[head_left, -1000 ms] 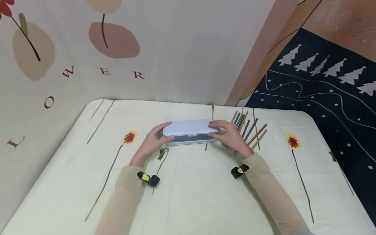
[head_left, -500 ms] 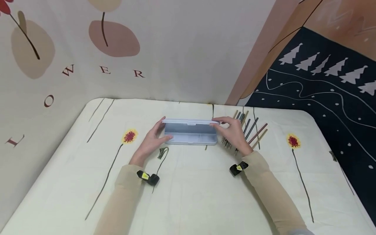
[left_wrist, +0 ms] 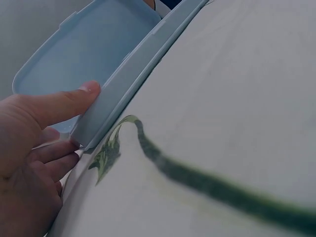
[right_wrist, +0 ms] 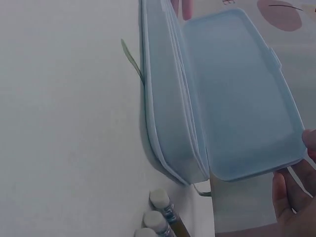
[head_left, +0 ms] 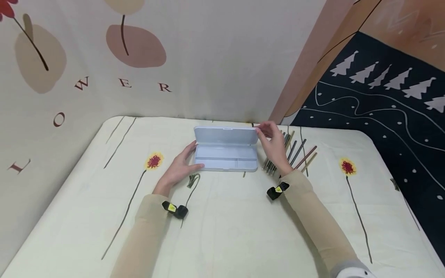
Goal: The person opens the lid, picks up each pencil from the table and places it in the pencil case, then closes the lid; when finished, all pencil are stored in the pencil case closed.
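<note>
Swung farther back than half a second ago, one pale blue lid (head_left: 226,135) is now standing open at the far edge of its base (head_left: 222,170), and the right hand (head_left: 272,144) is sitting farther off with it. From the head, one pencil case (head_left: 226,151), lid and base together, is lying between that hand and the left hand (head_left: 179,164), in the far middle of the flower-printed cloth (head_left: 222,224). Its base is showing three compartments (head_left: 215,163): one long one on the far side and two on the near side, the right one being smaller. One left hand is gripping the base's left end, while one right hand is pinching the lid's right corner. Just right of the case, a bunch of pencils (head_left: 292,150) is lying partly behind the right hand; four are lying apart, two dark, one red and one tan, and the others are overlapping too much to count. From the left wrist, the thumb (left_wrist: 69,104) is lying over the base's near wall and the fingers (left_wrist: 59,149) are bending round its left end. From the right wrist, the right hand is holding the lid by its corner, and three pale eraser ends (right_wrist: 154,219) are showing close to the base's right end.
</note>
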Tool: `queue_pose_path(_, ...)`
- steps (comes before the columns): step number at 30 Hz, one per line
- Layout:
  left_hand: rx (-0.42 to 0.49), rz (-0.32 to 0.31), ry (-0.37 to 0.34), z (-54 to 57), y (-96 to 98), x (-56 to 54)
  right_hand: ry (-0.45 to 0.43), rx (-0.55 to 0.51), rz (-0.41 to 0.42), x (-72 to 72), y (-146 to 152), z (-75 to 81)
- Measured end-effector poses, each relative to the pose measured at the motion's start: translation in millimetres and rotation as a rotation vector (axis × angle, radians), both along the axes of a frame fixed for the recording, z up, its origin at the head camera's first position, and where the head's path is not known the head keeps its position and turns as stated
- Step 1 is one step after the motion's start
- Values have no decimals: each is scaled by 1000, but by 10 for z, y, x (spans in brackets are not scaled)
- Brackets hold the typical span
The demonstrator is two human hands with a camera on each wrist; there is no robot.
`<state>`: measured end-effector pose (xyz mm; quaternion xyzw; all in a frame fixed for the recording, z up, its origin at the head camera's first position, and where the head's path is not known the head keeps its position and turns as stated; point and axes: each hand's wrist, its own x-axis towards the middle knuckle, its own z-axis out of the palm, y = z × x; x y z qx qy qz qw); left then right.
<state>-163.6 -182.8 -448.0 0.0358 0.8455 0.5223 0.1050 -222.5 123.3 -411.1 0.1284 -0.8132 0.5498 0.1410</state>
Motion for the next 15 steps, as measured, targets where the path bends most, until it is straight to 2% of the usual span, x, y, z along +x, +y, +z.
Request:
queue_pose_path(4, -8, -6, 11, 0, 3, -8, 17, -4, -31, -38, 16, 8)
queue_pose_path(7, -15, -9, 18, -6, -6, -8, 24, 36, -24, -41, 52, 3)
queue_pose_path(11, -17, -12, 21, -12, -15, -3, 0, 134, 28, -33, 83, -5)
queue_pose_path(15, -7, -13, 16, -11, -16, 3, -83, 221, 101, -38, 83, -20)
